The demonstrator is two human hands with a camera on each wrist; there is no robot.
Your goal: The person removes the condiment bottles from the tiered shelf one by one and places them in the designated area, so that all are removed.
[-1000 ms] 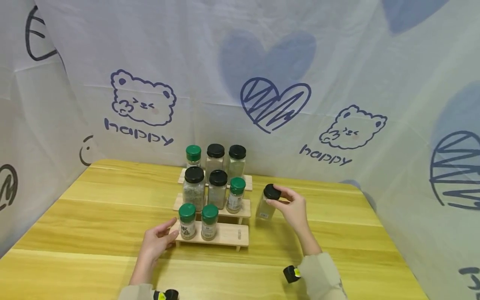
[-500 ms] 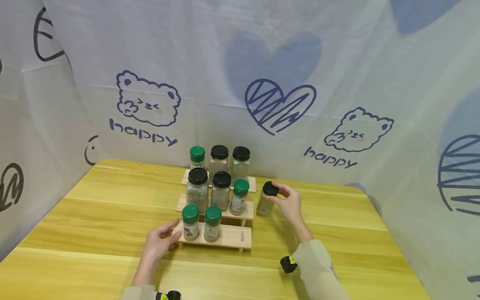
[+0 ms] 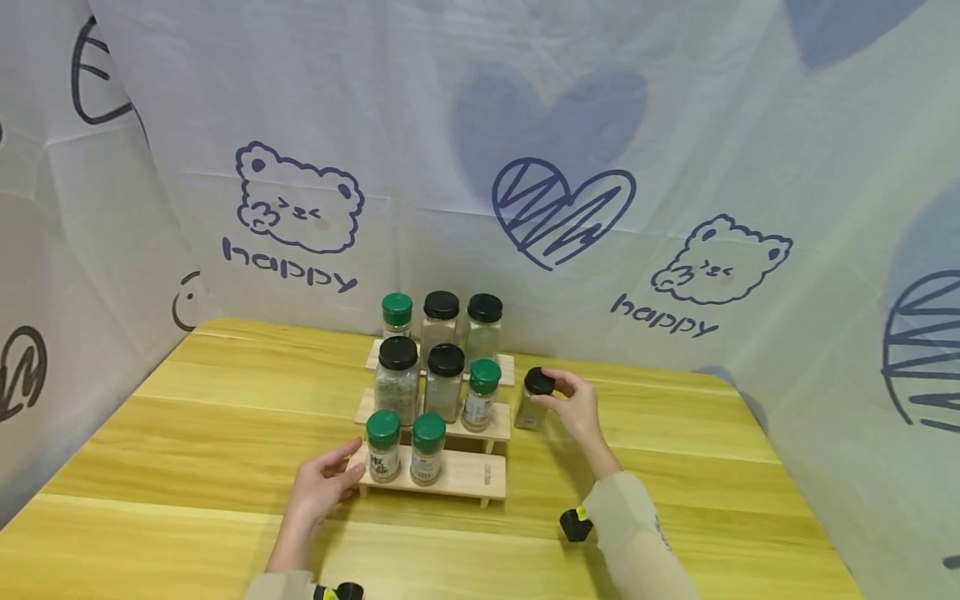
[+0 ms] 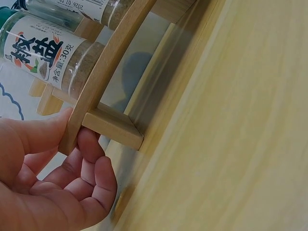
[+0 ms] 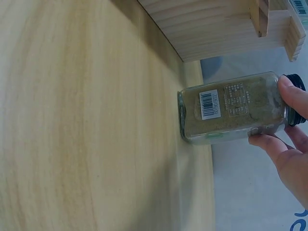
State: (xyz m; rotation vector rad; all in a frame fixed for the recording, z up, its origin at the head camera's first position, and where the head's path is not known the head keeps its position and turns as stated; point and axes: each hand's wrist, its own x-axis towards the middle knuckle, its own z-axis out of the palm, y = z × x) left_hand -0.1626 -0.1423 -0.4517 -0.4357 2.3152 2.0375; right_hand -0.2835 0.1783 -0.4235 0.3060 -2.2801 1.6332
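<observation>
My right hand (image 3: 576,410) grips a square glass spice jar (image 3: 529,412) near its black lid, to the right of the wooden rack. Brownish powder and a barcode label show on this spice jar (image 5: 231,108) in the right wrist view; whether its base touches the table I cannot tell. My left hand (image 3: 321,487) pinches the left end of the lowest step of the three-step wooden rack (image 3: 465,477), thumb on top and fingers curled beneath. Two green-capped spice bottles (image 3: 384,458) stand on that step, with bare wood to their right.
The middle step bears two black-lidded jars (image 3: 397,392) and a green-capped bottle (image 3: 480,404). On the top step are a green-capped bottle (image 3: 397,310) and two black-lidded jars (image 3: 485,329). A printed cloth (image 3: 427,108) hangs behind the wooden table (image 3: 195,433).
My right hand has brought the spice jar left, closer to the rack, and it stands a little more upright. The left hand stays on the rack's end. The head view has shifted slightly.
</observation>
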